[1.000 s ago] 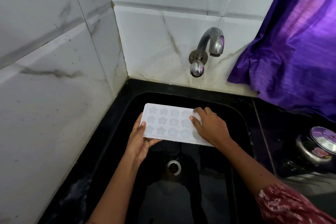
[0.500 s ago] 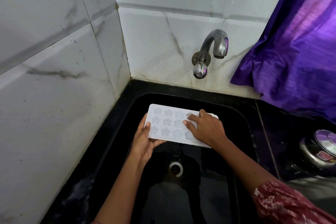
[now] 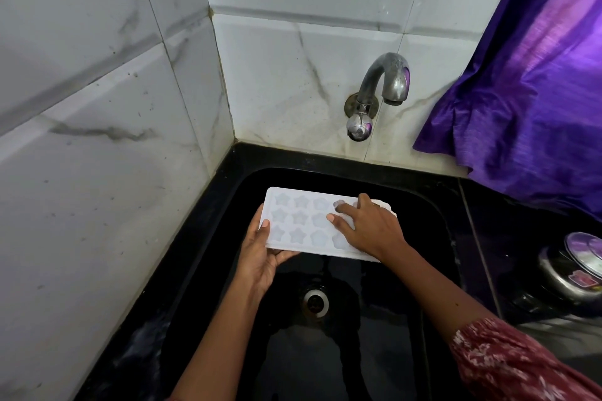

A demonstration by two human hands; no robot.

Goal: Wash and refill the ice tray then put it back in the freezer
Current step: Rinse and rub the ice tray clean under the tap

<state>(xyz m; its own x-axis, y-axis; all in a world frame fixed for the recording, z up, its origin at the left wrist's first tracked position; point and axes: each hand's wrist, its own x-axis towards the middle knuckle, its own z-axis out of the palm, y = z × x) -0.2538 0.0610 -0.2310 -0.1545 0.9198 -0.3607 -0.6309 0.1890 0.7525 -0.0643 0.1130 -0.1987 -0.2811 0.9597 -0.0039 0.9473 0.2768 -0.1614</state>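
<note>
The ice tray (image 3: 301, 225) is held over the black sink (image 3: 423, 225) at lower centre; the left hand (image 3: 260, 259) grips its left end, thumb on top, while the right hand (image 3: 369, 229) lies spread, fingertips (image 3: 331, 217) pressing the moulds. Best rub each star hollow in turn, tray level; its right end is hidden, and wetness is unclear.

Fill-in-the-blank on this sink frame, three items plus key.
1. The left hand holds the ice tray over the ___ sink.
2. The right hand rests on ___ of the tray.
3. No ___ runs from the tap.
Missing words: black; top; water.
</note>
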